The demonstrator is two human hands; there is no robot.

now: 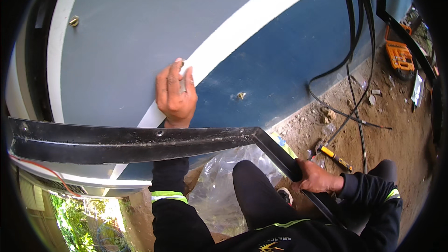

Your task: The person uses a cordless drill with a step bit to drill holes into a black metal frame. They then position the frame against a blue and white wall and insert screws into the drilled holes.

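Black metal bar [130,143]: crosses above the left sleeve [171,173], then slants down at its right end.
Right hand [319,177]: clamped around the bar's slanting part.
Left hand [176,95]: at the wall [121,51], on its white stripe [252,16], fingers bent; cannot tell whether they pinch anything.
Bolt [241,95]: sticks out of the wall's blue part.
Ground [406,126]: yellow-and-black tool [334,156] near the right hand.

Outdoor work site: painted building wall [275,46], bare dirt ground [401,112], orange tool case [400,57], loose black cables [352,23].
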